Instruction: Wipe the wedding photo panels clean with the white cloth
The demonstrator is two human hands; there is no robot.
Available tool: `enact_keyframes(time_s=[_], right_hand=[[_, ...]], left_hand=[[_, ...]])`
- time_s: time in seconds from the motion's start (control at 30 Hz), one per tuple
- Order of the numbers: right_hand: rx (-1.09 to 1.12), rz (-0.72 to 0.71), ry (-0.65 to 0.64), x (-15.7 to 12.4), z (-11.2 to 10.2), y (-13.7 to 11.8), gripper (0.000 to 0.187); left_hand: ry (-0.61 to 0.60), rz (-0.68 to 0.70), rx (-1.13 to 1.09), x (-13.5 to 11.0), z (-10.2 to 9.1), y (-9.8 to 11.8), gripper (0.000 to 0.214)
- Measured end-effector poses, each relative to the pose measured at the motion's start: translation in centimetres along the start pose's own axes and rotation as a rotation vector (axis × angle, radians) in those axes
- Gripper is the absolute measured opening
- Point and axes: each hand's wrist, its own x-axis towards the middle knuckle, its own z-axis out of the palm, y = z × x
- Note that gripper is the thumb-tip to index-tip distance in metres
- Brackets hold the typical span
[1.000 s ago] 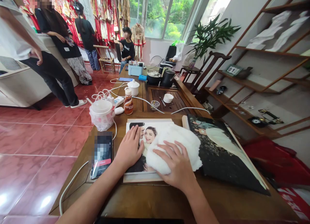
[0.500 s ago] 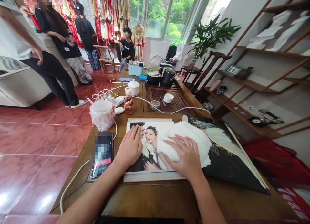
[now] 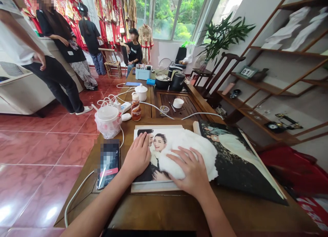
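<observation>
A framed wedding photo (image 3: 143, 187) lies flat on the wooden table (image 3: 164, 209) in front of me. My left hand (image 3: 137, 158) rests flat on its left part, fingers stretched out, holding it down. My right hand (image 3: 191, 170) presses with spread fingers on a fluffy white cloth (image 3: 194, 149) that covers the photo's right half. A larger dark photo panel (image 3: 241, 165) lies tilted to the right, its left edge under the cloth.
A phone (image 3: 109, 163) on a white cable lies left of the photo. Behind are a bagged white container (image 3: 107, 120), a brown bottle (image 3: 135, 108), a white teapot (image 3: 141, 92), a tea tray (image 3: 179, 105) and kettles (image 3: 170, 81). Several people stand or sit at the back left. Shelves (image 3: 271, 90) line the right wall.
My right hand slid the white cloth right across the photo, then back left a little. My left hand stayed in place.
</observation>
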Motion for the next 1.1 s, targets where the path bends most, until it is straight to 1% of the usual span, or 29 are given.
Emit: enact_keyframes(time_s=[0.1,0.2,0.3,0.47,0.57,0.67,0.83,0.9,1.0,1.1], right_hand=[[-0.049,0.096,0.098,0.1,-0.1,1.4,0.038],[-0.062,0.14,0.106,0.2,-0.3,1.3,0.036],[-0.046,0.097,0.047,0.1,-0.2,0.0,0.039],[0.036,0.005,-0.033,-0.1,0.5,-3.1,0.049],[0.077,-0.037,-0.067,0.0,0.7,-3.8,0.053],[0.067,-0.025,-0.063,-0.1,0.3,-2.7,0.048],[-0.05,0.08,0.036,-0.9,-0.7,1.0,0.039],[-0.078,0.107,0.064,-1.2,-0.9,1.8,0.036],[-0.091,0.134,0.069,-1.3,-1.0,1.8,0.034],[-0.066,0.113,0.033,-1.1,-0.9,0.4,0.039]], left_hand=[[-0.001,-0.005,-0.011,0.0,0.0,0.0,0.05],[-0.005,-0.008,-0.01,0.0,0.0,0.1,0.05],[-0.002,-0.008,-0.003,-0.1,0.1,0.1,0.05],[0.019,-0.003,0.001,-0.1,0.3,0.1,0.049],[0.019,0.005,0.001,-0.1,0.3,0.0,0.049],[0.014,0.003,0.014,-0.2,0.2,0.0,0.049],[0.008,0.003,0.013,-0.1,0.0,-0.1,0.049],[0.016,0.003,0.007,-0.1,0.1,-0.2,0.049],[0.023,0.007,0.005,-0.2,0.2,-0.3,0.049],[0.021,0.008,0.012,-0.2,0.3,-0.3,0.049]])
